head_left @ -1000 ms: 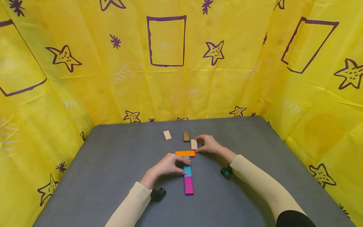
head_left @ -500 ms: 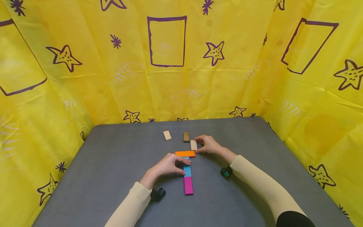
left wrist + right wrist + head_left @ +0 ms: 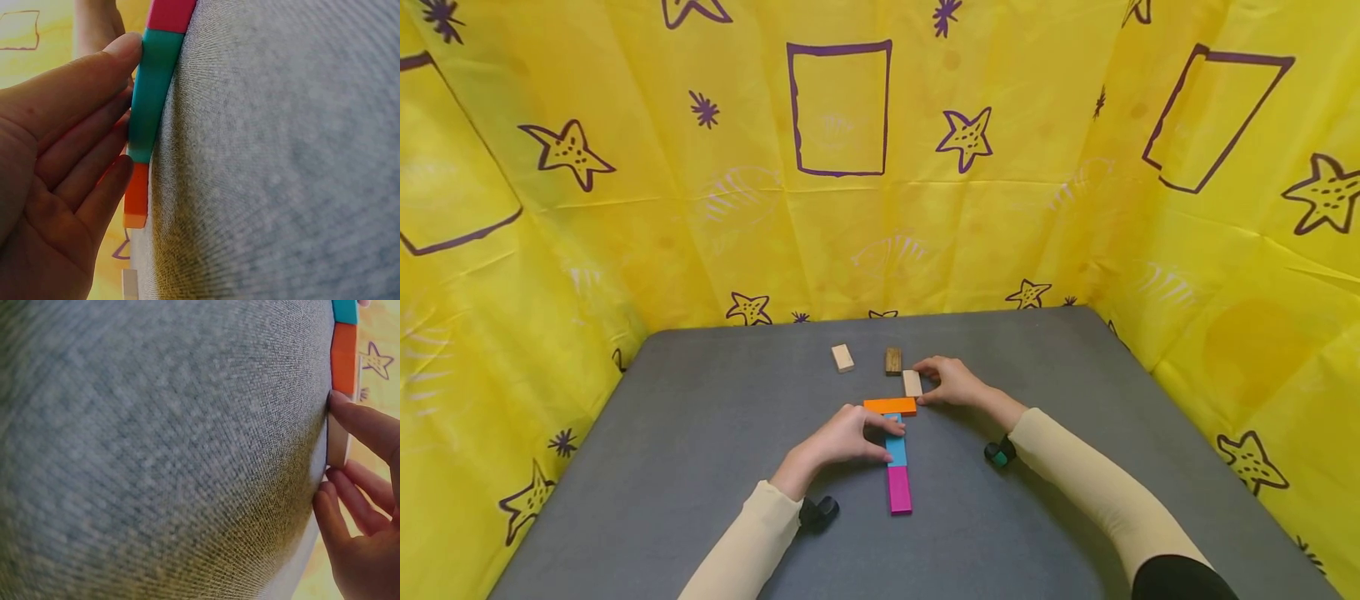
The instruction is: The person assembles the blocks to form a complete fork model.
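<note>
My right hand [image 3: 953,382] pinches a pale wooden block [image 3: 912,383] between thumb and fingers at its two ends. The block lies flat just beyond the right end of an orange block [image 3: 889,407]; in the right wrist view, the thumb tip is right where the two meet. With thumb and fingertips, my left hand [image 3: 848,437] touches a blue block [image 3: 152,87], its fingers nearly straight. That blue block runs from the middle of the orange one toward me and ends against a magenta block [image 3: 899,490]. Fingers partly hide it in the head view.
A brown wood-grained block [image 3: 892,361] lies just behind the pale one. Another pale block [image 3: 842,357] is farther left. A grey table [image 3: 700,467] carries everything, enclosed by yellow cloth [image 3: 737,233] with purple drawings.
The pale block has shifted slightly left and a little nearer the orange block, with my right fingers at its ends. My left hand has stayed put.
</note>
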### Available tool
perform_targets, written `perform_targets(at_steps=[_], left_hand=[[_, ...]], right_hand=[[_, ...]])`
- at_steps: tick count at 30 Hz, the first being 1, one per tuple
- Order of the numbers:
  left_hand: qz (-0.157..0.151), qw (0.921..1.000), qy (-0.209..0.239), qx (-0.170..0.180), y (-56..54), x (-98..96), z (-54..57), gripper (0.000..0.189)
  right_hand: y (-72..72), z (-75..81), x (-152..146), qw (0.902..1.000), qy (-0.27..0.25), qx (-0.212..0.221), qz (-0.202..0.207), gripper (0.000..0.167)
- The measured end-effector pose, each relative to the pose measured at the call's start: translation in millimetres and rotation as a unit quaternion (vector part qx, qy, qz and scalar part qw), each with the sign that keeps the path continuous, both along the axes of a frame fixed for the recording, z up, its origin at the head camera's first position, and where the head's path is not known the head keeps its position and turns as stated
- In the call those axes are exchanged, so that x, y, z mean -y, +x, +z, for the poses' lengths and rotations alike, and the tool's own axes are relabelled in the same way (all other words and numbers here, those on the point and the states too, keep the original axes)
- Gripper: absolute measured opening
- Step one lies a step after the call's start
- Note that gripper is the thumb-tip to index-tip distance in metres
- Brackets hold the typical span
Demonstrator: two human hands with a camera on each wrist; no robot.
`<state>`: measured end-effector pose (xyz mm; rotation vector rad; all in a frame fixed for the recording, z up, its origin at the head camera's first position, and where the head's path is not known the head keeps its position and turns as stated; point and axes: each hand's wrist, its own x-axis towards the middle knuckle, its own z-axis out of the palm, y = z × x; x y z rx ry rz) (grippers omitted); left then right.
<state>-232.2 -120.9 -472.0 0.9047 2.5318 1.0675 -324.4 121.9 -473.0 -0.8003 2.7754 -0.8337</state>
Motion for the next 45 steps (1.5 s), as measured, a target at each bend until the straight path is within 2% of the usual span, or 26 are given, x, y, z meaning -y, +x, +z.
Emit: perform_targets(at_steps=[12, 19, 31, 45], left_hand=[[-0.009, 0.9999, -0.001, -0.005, -2.0, 2.1, -0.2, 0.041], [-0.014, 0.9998, 0.002, -0.016, -2.5, 2.0, -1.2, 0.041], [-0.002, 1.0000, 0.000, 0.008, 0.5, 0.8, -0.1, 0.041], [-0.007, 1.0000, 0.004, 0.004, -0.8, 0.6, -0.7, 0.041]], right_hand=[[-4.1, 5.0, -0.8, 0.9998, 0.010, 0.012, 0.015, 0.063], [-3.8, 6.2, -1.0, 0.9997, 0.007, 0.025, 0.004, 0.061], [-2.8, 1.6, -3.0, 0.9997, 0.000, 0.019, -0.016, 0.062], [-1.4, 2.1, -4.8, 0.9994, -0.006, 0.014, -0.030, 0.062]])
